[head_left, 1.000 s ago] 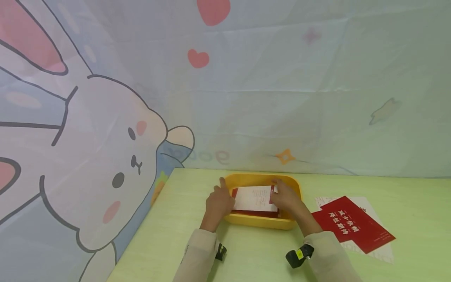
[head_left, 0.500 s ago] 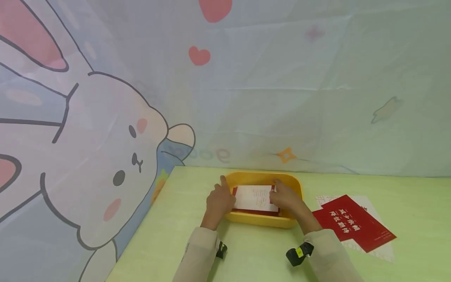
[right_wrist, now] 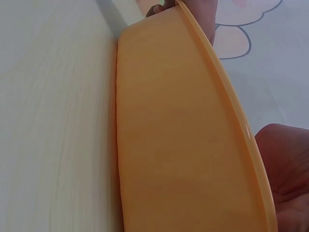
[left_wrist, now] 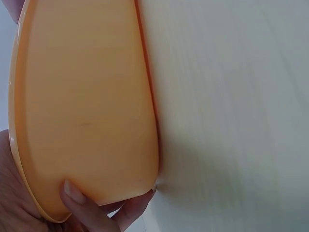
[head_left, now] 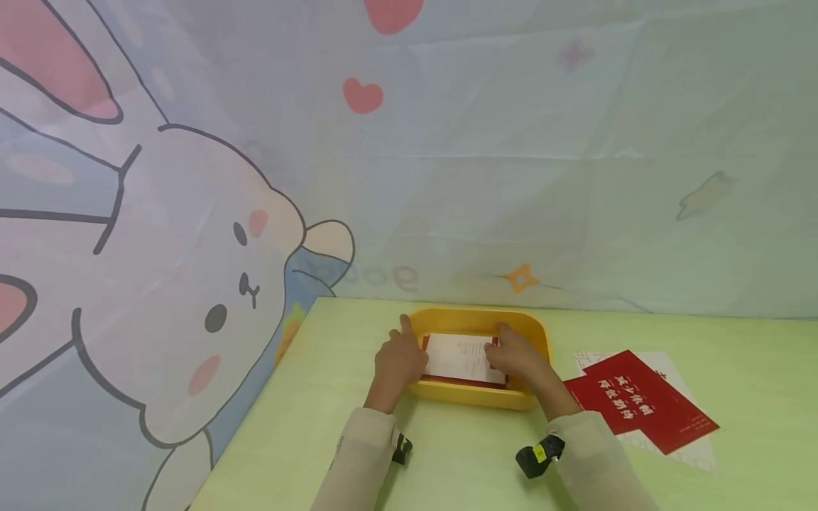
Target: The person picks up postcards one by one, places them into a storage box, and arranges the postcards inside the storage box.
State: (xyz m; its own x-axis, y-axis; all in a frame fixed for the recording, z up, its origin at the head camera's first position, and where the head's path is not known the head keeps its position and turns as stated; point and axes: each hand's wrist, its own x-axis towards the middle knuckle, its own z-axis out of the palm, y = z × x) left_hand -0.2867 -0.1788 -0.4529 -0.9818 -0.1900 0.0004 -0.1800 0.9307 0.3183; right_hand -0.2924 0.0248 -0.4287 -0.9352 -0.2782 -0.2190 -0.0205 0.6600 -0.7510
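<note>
A yellow plastic tray [head_left: 473, 397] stands on the table in the head view, with a white printed card [head_left: 459, 356] lying over red cards inside. At its left end my left hand [head_left: 397, 362] grips the rim; the left wrist view shows curled fingers [left_wrist: 77, 198] against the tray's outer wall [left_wrist: 87, 96]. My right hand [head_left: 519, 357] reaches inside the right end, thumb over the card's right edge. In the right wrist view, my right palm [right_wrist: 287, 179] shows behind the tray's rim. Its fingertips are hidden there, so a pinch cannot be confirmed.
Overlapping red cards [head_left: 671, 404] with pale lettering lie on white sheets [head_left: 693, 440] to the tray's right. A rabbit-print cloth [head_left: 192, 298] hangs along the left and behind the pale green table [head_left: 268, 447].
My right thumb has slid slightly left over the white card. The left hand keeps its grip on the tray, and the view has tilted slightly.
</note>
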